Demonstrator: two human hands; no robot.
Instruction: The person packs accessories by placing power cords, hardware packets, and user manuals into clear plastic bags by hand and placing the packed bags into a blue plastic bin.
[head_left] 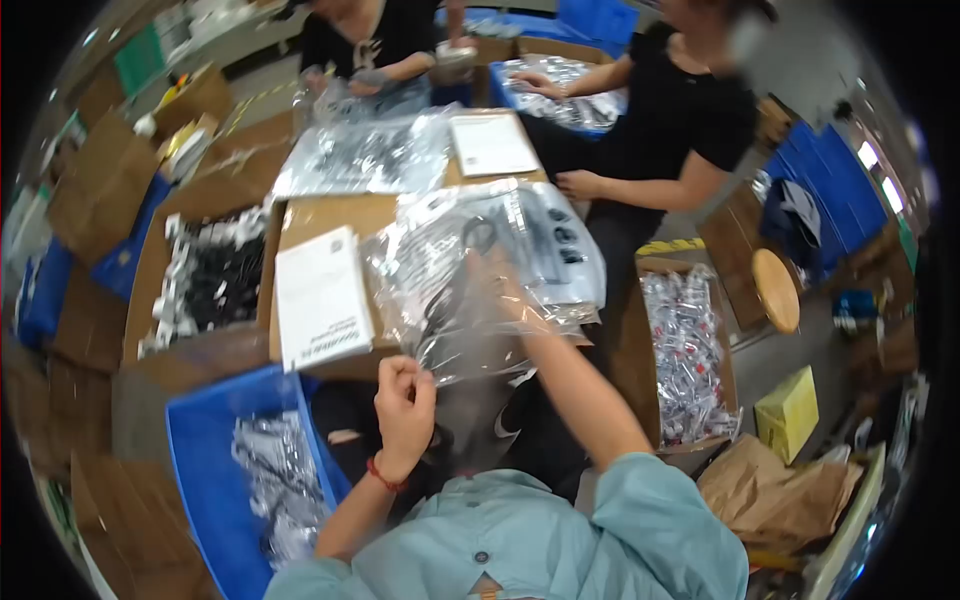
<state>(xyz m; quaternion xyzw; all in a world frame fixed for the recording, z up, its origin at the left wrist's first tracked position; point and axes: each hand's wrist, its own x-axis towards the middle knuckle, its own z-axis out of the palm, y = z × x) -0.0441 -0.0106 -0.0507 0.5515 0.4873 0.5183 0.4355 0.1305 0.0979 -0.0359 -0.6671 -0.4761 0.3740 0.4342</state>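
Note:
My left hand (402, 405) is closed in a pinch on the near edge of a clear plastic bag (465, 350), over my lap. My right hand (497, 280) reaches forward into the bag, its fingers blurred and partly behind the film. A looped black cable (480, 235) shows at those fingertips, and they appear closed on it. Beneath and beyond the bag lies a pile of flat clear bags (575, 270) with dark parts inside. To the left of the bag, a stack of white printed booklets (322, 298) rests on the cardboard-topped table (300, 212).
An open carton (205, 345) of black and white parts stands left. A blue bin (200, 450) with bagged items is at my lower left. On the right sits a carton (690, 350) of small bagged parts. Two people (650, 120) work across the table, near more bags (370, 155).

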